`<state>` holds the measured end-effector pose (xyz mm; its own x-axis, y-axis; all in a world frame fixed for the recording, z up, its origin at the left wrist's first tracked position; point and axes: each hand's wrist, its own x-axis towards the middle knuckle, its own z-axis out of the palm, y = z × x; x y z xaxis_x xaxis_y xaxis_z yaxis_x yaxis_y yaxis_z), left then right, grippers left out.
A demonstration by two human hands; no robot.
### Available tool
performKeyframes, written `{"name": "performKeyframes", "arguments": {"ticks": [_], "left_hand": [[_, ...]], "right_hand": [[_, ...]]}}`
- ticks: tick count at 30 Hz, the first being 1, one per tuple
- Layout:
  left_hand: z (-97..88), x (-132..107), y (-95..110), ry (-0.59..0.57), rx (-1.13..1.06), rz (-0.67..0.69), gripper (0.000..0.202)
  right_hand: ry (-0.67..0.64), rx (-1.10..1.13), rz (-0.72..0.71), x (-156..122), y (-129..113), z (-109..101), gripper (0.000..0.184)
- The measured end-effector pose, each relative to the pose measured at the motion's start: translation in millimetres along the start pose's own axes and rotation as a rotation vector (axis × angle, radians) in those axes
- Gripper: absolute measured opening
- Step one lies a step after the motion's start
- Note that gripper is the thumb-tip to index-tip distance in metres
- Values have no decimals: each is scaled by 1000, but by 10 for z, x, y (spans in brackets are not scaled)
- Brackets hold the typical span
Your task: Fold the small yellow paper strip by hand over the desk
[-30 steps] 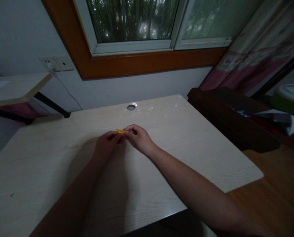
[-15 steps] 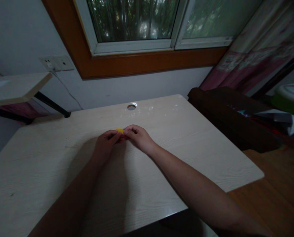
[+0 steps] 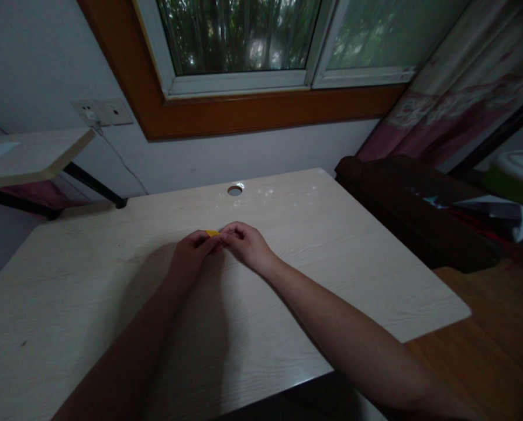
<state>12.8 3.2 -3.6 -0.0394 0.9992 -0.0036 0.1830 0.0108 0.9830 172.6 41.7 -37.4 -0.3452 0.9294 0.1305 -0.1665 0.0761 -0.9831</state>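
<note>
A piece (image 3: 212,233) sits between the left hand (image 3: 186,255) and the right hand (image 3: 250,245), over the surface (image 3: 353,263). Beyond them, near the back edge, is a hole (image 3: 234,190); behind rises the wall (image 3: 244,145), with a window (image 3: 239,41) in it. A shelf (image 3: 33,155) stands at the left rear, sockets (image 3: 102,112) on the wall behind it; a curtain (image 3: 428,99) hangs at the window's right.

Left forearm (image 3: 141,327) and right forearm (image 3: 331,309) bare, converging forward; left hand (image 3: 188,252) and right hand (image 3: 249,244) close together, each pinching.
</note>
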Motion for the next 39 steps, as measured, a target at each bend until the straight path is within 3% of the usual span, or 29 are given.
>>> {"name": "performKeyframes", "arguments": {"ticks": [9, 19, 33, 39], "left_hand": [[-36, 40, -104, 61, -95, -10, 22], [-30, 39, -103, 54, -80, -5, 22], [-47, 67, -131, 56, -308, -67, 21], [-42, 52, -126, 51, -313, -62, 24]], "right_hand": [[44, 52, -9, -25, -122, 8, 23], [-12, -172, -13, -54, -119, -12, 25], [43, 50, 103, -44, -174, 17, 23], [65, 124, 71, -23, -147, 4, 23]]}}
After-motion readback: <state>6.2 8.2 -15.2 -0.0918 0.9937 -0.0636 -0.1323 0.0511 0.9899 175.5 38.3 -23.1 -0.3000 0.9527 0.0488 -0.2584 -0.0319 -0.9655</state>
